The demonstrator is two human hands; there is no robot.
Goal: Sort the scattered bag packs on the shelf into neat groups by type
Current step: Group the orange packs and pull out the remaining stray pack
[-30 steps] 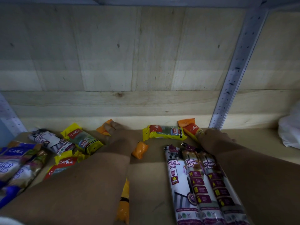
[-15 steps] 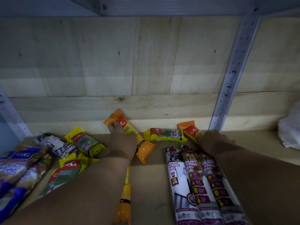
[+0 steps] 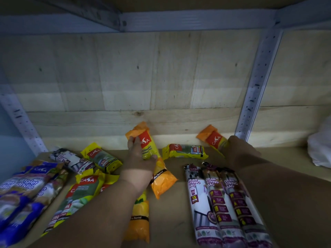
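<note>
My left hand [image 3: 139, 160] grips an orange bag pack [image 3: 148, 145] and holds it tilted above the shelf board [image 3: 172, 208]. My right hand [image 3: 238, 151] is closed on a second orange pack [image 3: 212, 137] by the back wall. A third orange pack [image 3: 138, 221] lies under my left forearm. Three purple draw-string packs [image 3: 223, 206] lie side by side at the right. A small yellow pack [image 3: 185, 151] lies between my hands. Two yellow-green packs [image 3: 102, 157] [image 3: 80, 192] and a lone purple pack [image 3: 71, 159] lie at the left, with blue handle packs [image 3: 21, 190] at the far left.
A wooden back wall [image 3: 161, 86] closes off the shelf. Slotted metal uprights stand at the left [image 3: 21, 119] and right [image 3: 254, 90]. A white plastic bag [image 3: 320, 145] sits at the far right. A metal beam [image 3: 179, 20] runs overhead.
My left hand has lifted the orange pack off the shelf and raised it toward the back wall. My right hand has lifted its orange pack slightly. The view has tilted upward.
</note>
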